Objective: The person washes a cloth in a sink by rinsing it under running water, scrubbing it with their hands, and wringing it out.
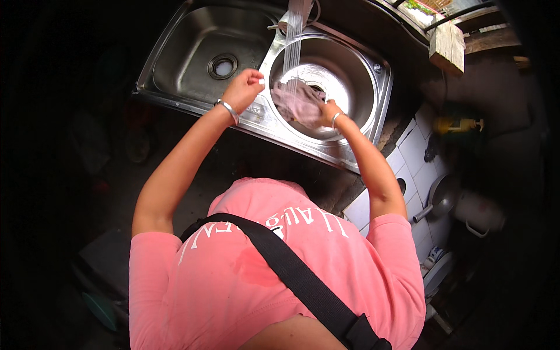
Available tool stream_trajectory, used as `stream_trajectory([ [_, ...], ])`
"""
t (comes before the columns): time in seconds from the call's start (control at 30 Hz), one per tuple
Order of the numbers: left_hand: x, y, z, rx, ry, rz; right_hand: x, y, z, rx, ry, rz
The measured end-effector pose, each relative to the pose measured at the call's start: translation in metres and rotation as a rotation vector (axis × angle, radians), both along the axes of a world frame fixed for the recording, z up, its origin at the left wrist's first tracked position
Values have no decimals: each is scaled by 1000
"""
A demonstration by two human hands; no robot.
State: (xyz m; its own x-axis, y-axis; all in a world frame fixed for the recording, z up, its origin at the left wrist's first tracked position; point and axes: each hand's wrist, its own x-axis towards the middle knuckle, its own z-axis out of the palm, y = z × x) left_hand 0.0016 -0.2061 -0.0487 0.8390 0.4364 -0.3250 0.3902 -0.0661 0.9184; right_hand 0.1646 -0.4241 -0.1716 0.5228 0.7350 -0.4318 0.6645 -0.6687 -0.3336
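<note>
Water runs in thin streams from a white faucet [288,21] into the round steel basin [365,87] on the right. A wet, pinkish-grey cloth [297,103] lies under the streams, near the drain. My right hand [331,114] grips the cloth's right end. Above the divider between the two basins is my left hand [245,91], fingers curled, with a small white thing [261,82] at the fingertips; what it is cannot be told. Both wrists wear silvery bangles.
The rectangular basin [183,48] with its drain is on the left. To the right, a white-tiled counter [411,148] bears a metal ladle or pan [442,197], a lidded pot [479,212] and a yellow pump bottle [457,125]. A wooden block [447,46] juts out by the window.
</note>
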Motion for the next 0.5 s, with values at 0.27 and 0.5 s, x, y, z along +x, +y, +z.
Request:
stream_trajectory([
  [0.27,-35,1,-2,-57,92,94,36,5,47,667,496,-232],
  [0.5,-42,-5,7,-125,60,134,14,33,196,858,437,-80],
])
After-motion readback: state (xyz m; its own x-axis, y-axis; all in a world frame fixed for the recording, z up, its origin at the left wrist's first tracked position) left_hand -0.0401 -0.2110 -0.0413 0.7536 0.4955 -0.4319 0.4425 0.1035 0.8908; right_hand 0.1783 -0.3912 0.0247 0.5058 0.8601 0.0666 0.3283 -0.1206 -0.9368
